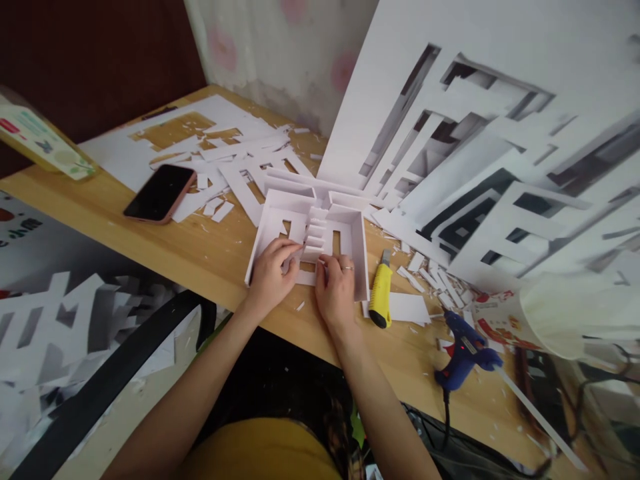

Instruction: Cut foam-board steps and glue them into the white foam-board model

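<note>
A white foam-board building model [363, 257] lies on the wooden table in front of me, with low walls and rectangular cut-outs in its base. Down its middle runs a small white model staircase [315, 232]. My left hand [274, 273] reaches over the model's near left part, thumb and fingertips closed at the left side of the staircase's lowest step. From the near right, my right hand [337, 287], with a ring on one finger, pinches at the right end of that same step. The fingers partly hide where they touch the board.
A yellow utility knife [383, 293] lies right of the model, a blue glue gun [463, 350] with its cord farther right. Cut boards [530, 220] lean behind a paper cup [520, 320]. A phone [160, 192] and white scraps [250, 187] lie left. The table's front edge [200, 290] is close.
</note>
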A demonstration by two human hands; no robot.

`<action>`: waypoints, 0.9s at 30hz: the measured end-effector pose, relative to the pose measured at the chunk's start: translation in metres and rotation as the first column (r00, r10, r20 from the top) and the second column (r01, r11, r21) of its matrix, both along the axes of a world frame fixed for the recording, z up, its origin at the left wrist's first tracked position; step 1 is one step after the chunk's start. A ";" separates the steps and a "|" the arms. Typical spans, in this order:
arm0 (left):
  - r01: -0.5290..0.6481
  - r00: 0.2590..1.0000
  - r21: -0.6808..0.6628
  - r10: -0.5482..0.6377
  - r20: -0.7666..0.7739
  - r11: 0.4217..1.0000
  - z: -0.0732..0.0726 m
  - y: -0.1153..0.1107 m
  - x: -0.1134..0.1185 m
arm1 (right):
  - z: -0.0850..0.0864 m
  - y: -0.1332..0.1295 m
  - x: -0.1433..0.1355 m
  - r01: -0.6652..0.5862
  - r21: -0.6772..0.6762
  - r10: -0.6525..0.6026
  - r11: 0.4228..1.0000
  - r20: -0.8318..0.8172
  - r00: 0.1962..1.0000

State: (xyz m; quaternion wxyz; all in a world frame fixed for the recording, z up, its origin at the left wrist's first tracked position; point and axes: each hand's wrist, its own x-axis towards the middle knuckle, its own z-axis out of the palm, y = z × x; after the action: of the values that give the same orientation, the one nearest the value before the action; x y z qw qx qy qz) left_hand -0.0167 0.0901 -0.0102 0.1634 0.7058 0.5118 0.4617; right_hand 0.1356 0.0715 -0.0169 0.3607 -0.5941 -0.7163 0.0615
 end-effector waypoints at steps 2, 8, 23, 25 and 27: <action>-0.004 1.000 -0.009 0.004 0.008 1.000 0.000 0.000 0.000 | 0.000 -0.001 -0.001 -0.001 0.005 0.001 1.000 0.010 1.000; 0.011 1.000 0.026 -0.011 0.012 1.000 -0.004 0.001 0.000 | -0.001 -0.001 -0.001 0.005 0.022 -0.006 1.000 0.041 0.999; 0.010 0.999 0.082 -0.014 0.052 0.997 -0.008 0.001 0.000 | 0.000 -0.001 -0.003 0.006 0.082 -0.015 0.997 0.103 0.995; 0.007 0.999 0.085 -0.011 0.049 0.996 -0.008 0.001 0.000 | 0.000 -0.001 -0.003 0.010 0.085 -0.019 0.996 0.099 0.995; 0.006 0.999 0.088 -0.009 0.041 0.996 -0.007 0.001 0.000 | 0.001 -0.002 -0.003 0.015 0.083 -0.023 0.996 0.093 0.995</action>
State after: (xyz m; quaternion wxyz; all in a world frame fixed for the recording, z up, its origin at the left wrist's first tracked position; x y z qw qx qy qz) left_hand -0.0164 0.0909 -0.0170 0.1444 0.7044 0.4848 0.4979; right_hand 0.1325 0.0696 -0.0157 0.3511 -0.5878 -0.7288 0.0006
